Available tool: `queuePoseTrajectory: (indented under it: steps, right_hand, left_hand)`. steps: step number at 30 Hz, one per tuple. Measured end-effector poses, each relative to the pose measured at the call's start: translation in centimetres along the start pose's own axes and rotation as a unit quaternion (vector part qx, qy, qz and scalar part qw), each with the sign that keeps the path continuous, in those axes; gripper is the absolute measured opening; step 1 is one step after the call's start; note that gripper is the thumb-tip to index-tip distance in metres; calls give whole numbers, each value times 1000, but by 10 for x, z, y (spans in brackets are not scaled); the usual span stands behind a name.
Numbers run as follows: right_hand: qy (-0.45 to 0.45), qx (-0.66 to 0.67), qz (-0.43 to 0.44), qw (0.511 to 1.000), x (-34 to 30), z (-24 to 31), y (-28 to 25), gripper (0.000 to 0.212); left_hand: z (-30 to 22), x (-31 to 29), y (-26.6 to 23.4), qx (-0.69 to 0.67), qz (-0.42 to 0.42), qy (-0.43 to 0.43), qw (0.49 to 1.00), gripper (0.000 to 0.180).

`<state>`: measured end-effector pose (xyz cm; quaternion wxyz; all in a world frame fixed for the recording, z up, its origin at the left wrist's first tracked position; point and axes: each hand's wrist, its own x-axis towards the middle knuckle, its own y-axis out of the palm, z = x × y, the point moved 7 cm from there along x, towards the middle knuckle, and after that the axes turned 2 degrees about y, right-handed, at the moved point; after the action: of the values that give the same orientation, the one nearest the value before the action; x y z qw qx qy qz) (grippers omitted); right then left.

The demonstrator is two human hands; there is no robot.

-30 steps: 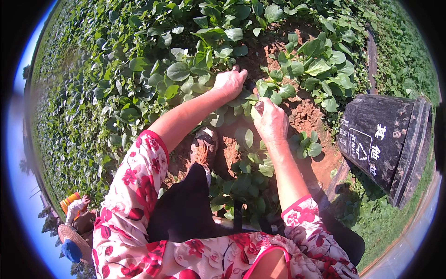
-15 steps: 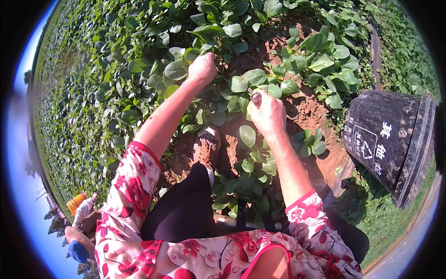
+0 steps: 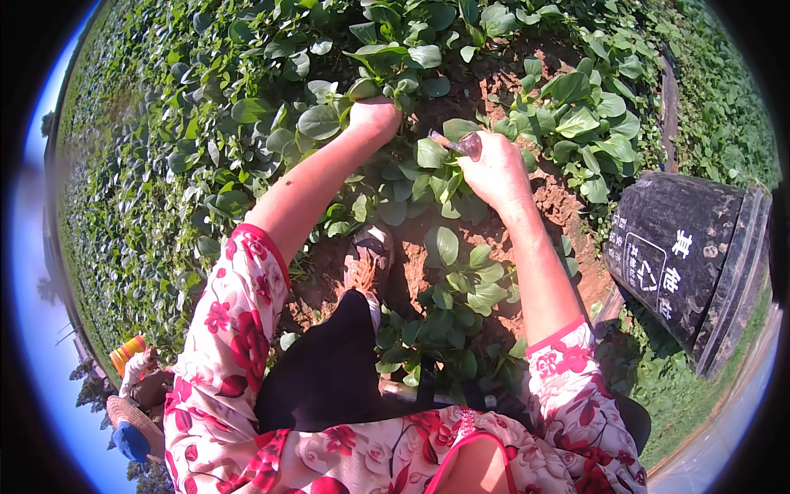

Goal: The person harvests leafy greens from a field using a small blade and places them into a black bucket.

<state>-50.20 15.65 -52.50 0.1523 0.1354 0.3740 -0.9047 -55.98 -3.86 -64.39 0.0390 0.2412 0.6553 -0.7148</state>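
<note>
The right hand has its grip closed around a short tool, whose tip points left, at the upper edge of a leafy plant between the two hands. The left hand reaches into dense foliage; its fingers are hidden, so I cannot tell its grip. Bare reddish soil leaves room just beyond the hands; a black bin bounds the right side, well apart.
</note>
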Motion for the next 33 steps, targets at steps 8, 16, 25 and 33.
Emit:
queuePoseTrajectory:
  steps: [8, 16, 25, 33]
  right_hand:
    - [6, 50, 20, 999, 22, -2, 6, 18]
    - [15, -50, 72, 996, 36, 24, 23, 24]
    - [9, -37, -6, 999, -6, 8, 50, 17]
    - [-9, 2, -139, 990, -8, -25, 31, 14]
  left_hand:
    - [1, -17, -8, -95, -52, -55, 993, 15]
    - [3, -22, -4, -118, -115, -41, 985, 13]
    - [-3, -48, -39, -198, -158, -85, 964, 19]
    - [-60, -28, -42, -123, -62, 65, 988, 29]
